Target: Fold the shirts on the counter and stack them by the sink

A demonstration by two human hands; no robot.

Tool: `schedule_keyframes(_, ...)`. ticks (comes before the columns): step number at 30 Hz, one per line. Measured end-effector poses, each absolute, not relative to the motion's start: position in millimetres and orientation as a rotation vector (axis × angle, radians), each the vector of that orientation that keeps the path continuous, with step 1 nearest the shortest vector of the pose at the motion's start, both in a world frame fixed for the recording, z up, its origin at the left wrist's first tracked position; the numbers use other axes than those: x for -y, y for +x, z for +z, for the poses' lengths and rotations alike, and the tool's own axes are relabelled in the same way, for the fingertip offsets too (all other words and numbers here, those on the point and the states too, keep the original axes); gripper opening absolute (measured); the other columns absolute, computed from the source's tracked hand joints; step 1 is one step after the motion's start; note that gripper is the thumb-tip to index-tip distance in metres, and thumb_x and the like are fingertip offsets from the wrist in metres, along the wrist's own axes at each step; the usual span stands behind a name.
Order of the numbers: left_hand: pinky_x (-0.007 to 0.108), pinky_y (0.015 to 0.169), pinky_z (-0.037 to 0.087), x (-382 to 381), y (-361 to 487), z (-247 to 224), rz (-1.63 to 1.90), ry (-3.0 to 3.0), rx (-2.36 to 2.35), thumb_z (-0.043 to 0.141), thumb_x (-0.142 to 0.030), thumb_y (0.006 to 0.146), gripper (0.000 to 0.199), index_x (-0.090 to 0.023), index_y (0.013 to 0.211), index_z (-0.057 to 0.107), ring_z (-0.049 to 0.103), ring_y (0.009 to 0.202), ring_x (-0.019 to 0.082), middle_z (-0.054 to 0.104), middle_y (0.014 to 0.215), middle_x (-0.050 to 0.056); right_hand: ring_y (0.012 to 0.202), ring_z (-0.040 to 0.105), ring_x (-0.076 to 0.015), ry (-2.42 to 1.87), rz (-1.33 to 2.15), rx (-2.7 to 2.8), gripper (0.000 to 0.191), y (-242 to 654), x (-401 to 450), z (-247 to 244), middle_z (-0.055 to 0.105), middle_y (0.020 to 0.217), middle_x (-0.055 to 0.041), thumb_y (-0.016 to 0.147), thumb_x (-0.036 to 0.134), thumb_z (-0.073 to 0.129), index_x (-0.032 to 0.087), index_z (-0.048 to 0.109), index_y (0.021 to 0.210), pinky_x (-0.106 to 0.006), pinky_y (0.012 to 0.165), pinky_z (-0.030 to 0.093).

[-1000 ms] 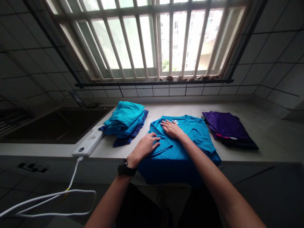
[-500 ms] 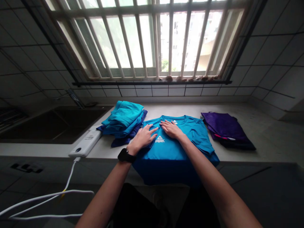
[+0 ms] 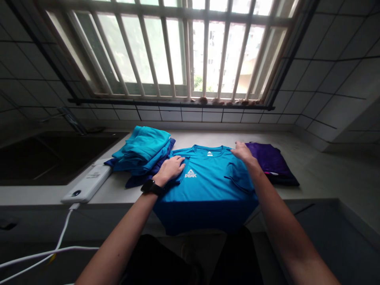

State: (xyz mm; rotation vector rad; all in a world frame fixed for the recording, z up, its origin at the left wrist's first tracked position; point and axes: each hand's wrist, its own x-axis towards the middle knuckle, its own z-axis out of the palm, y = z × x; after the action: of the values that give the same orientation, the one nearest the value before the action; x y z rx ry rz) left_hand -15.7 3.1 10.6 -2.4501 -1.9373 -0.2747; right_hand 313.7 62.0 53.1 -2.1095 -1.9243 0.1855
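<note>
A blue short-sleeved T-shirt (image 3: 208, 186) with a white PEAK logo lies face up on the counter, its lower part hanging over the front edge. Both of its sleeves are turned inward over the body. My left hand (image 3: 171, 169), with a black watch at the wrist, rests open on the sleeve at the left, fingers pointing right. At the shirt's right shoulder is my right hand (image 3: 244, 152), its fingers apart and touching or just above the shoulder edge. Nothing shows held in either hand.
Left of the shirt stands a pile of folded teal and navy clothes (image 3: 145, 148). A white power strip (image 3: 89, 183) with a cable lies beside the dark sink (image 3: 53, 158). Folded purple clothing (image 3: 267, 158) lies at the right. A barred window (image 3: 178, 51) is behind the counter (image 3: 314, 166).
My right hand has moved right, from the shirt's collar to its right shoulder. My left hand stays at the left sleeve, fingers less spread. The view has shifted slightly right.
</note>
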Motion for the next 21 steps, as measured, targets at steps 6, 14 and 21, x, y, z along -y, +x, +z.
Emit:
schedule_keyframes(6, 0.035, 0.104, 0.048, -35.0, -16.5, 32.3, -0.254, -2.287, 2.168, 0.07, -0.038, 0.092, 0.058, -0.011, 0.14, 0.054, 0.061, 0.129, 0.033, 0.063, 0.137, 0.023, 0.082, 0.076, -0.021, -2.197, 0.606, 1.924, 0.06, 352.7, -58.1, 46.8, 0.073, 0.125, -0.0203, 0.073, 0.03, 0.093, 0.009, 0.067, 0.123, -0.023, 0.061, 0.059)
schedule_keyframes(14, 0.028, 0.079, 0.048, -69.1, -19.5, 62.5, -0.018, -2.543, 2.324, 0.09, -0.033, 0.057, 0.042, -0.016, 0.087, 0.067, 0.068, 0.101, 0.03, 0.076, 0.101, 0.011, 0.07, 0.071, -0.0212, -2.186, 0.776, 1.845, 0.041, 332.7, -70.1, 54.5, 0.073, 0.076, -0.0062, 0.057, 0.02, 0.1, 0.013, 0.073, 0.087, -0.023, 0.054, 0.054)
schedule_keyframes(21, 0.026, 0.066, 0.047, -59.6, -26.6, 65.3, -0.157, -2.814, 2.299, 0.077, -0.028, 0.055, 0.019, -0.019, 0.065, 0.063, 0.063, 0.076, 0.021, 0.065, 0.066, -0.003, 0.066, 0.067, -0.0219, -2.053, 0.786, 1.796, 0.029, 335.0, -75.6, 44.8, 0.063, 0.057, -0.0036, 0.065, 0.014, 0.087, 0.017, 0.06, 0.056, -0.026, 0.059, 0.053)
